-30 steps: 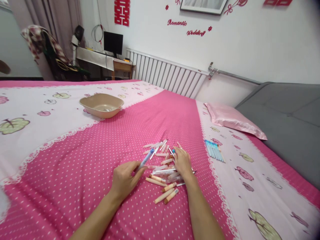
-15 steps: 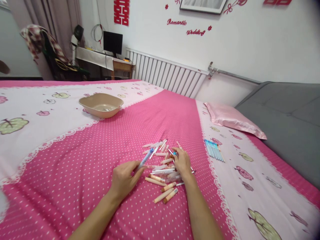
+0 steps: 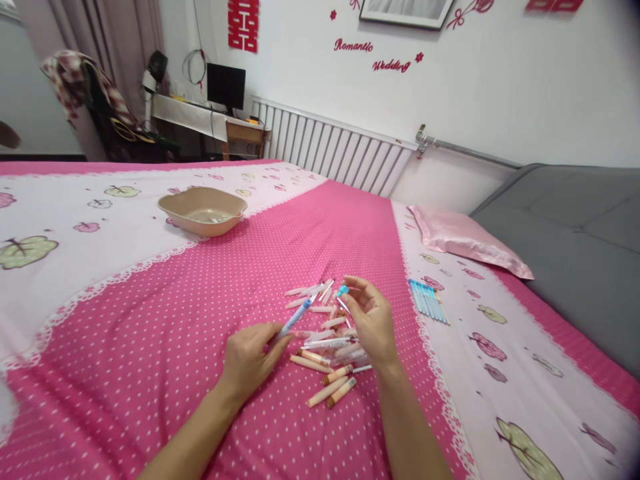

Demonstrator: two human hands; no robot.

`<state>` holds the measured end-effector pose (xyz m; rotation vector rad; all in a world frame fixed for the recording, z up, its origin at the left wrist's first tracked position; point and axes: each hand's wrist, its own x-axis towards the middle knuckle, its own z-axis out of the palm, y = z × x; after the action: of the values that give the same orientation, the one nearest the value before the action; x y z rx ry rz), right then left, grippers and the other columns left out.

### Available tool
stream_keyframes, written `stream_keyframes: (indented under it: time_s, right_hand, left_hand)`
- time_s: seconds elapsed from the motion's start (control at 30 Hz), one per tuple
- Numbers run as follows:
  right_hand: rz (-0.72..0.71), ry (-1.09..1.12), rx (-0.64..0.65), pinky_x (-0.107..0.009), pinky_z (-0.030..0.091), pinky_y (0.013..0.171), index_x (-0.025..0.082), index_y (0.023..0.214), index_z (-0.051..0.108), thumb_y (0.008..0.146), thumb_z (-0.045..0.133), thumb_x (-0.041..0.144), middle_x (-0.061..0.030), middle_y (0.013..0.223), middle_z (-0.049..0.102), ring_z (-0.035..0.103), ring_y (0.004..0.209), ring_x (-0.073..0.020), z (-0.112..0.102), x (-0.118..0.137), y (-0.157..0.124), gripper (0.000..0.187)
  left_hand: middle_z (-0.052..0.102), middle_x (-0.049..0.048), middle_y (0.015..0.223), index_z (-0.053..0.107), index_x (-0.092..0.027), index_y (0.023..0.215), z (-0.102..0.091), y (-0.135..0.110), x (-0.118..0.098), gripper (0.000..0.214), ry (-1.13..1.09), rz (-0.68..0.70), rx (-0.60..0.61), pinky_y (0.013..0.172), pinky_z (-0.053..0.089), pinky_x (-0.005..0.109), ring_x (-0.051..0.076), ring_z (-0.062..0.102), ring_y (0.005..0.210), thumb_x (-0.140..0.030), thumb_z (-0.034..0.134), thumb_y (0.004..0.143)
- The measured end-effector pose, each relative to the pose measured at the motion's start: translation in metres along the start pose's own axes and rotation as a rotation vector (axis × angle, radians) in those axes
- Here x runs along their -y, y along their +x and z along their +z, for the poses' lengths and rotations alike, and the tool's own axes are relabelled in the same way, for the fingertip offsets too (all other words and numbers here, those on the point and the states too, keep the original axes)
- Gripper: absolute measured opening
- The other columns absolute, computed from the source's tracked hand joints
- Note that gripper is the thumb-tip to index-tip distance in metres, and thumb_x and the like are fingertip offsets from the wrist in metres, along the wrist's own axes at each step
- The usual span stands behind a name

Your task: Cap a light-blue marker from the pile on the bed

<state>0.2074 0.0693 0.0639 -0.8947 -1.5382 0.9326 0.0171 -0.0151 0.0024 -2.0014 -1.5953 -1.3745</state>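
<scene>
My left hand [image 3: 254, 359] is closed round a light-blue pen [image 3: 293, 320], its darker blue end pointing up and away to the right. Between the thumb and fingers of my right hand [image 3: 371, 320] is a small bright-blue piece [image 3: 343, 291] that looks like a pen cap. Under and between both hands lies a loose pile of pens [image 3: 327, 343], white, pale pink and cream, some with brown ends. At the near side of the pile are cream pens with brown ends [image 3: 341, 392]. Part of the pile is hidden by my right hand.
To the right, a row of light-blue pens [image 3: 429, 301] lies side by side on the bedspread [image 3: 230, 280]. A tan plastic basin [image 3: 203, 212] with small items inside stands at the far left. A pink pillow [image 3: 465, 240] rests against the grey headboard [image 3: 570, 260].
My right hand has lifted up from the pile and turned, bringing the small blue piece with it, slightly up and to the left. My left hand with the pen has hardly moved.
</scene>
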Motion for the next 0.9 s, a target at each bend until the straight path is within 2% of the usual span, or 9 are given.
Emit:
stream_keyframes:
  time_s: [0.1, 0.2, 0.5, 0.77, 0.9]
  right_hand:
    - [-0.049, 0.008, 0.027, -0.035, 0.050, 0.082, 0.021, 0.104, 0.060, 0.080, 0.059, 0.028, -0.0061, 0.101, 0.064, 0.060, 0.093, -0.0182, 0.005, 0.025, -0.011, 0.025]
    - [-0.082, -0.020, 0.047, -0.035, 0.050, 0.081, 0.022, 0.104, 0.061, 0.081, 0.060, 0.027, -0.0058, 0.100, 0.065, 0.061, 0.092, -0.0187, 0.009, 0.036, -0.018, 0.023]
    - [-0.120, -0.061, 0.124, -0.035, 0.048, 0.085, 0.023, 0.103, 0.062, 0.083, 0.057, 0.022, -0.0048, 0.102, 0.064, 0.060, 0.093, -0.0179, 0.016, 0.040, -0.023, 0.021]
    - [-0.162, -0.119, 0.115, -0.033, 0.049, 0.084, 0.023, 0.101, 0.063, 0.083, 0.058, 0.018, -0.0036, 0.098, 0.065, 0.061, 0.091, -0.0171, 0.018, 0.042, -0.024, 0.020]
    - [-0.241, -0.174, 0.116, -0.032, 0.049, 0.080, 0.024, 0.102, 0.063, 0.083, 0.057, 0.016, -0.0025, 0.096, 0.065, 0.061, 0.089, -0.0163, 0.017, 0.041, -0.024, 0.021]
  left_hand:
    - [0.061, -0.0034, 0.057, 0.063, -0.018, 0.078, -0.001, 0.000, -0.001, 0.015, 0.009, 0.014, 0.008, 0.051, 0.038, 0.019, 0.008, 0.052, 0.048, -0.033, 0.059, 0.083]
    - [0.061, -0.0035, 0.057, 0.063, -0.019, 0.078, -0.001, 0.000, -0.001, 0.014, 0.007, 0.022, 0.023, 0.051, 0.038, 0.019, 0.008, 0.052, 0.049, -0.032, 0.059, 0.082]
    - [0.061, -0.0036, 0.059, 0.062, -0.019, 0.079, 0.000, -0.003, 0.002, 0.010, -0.008, 0.032, 0.042, 0.052, 0.037, 0.019, 0.008, 0.053, 0.050, -0.029, 0.061, 0.081]
    - [0.061, -0.0038, 0.059, 0.062, -0.018, 0.078, 0.000, -0.003, 0.002, 0.011, -0.001, 0.034, 0.044, 0.052, 0.036, 0.019, 0.008, 0.052, 0.051, -0.029, 0.061, 0.081]
    - [0.061, -0.0039, 0.059, 0.062, -0.019, 0.078, 0.000, -0.004, 0.003, 0.012, -0.008, 0.021, 0.060, 0.053, 0.036, 0.019, 0.007, 0.052, 0.051, -0.030, 0.060, 0.082]
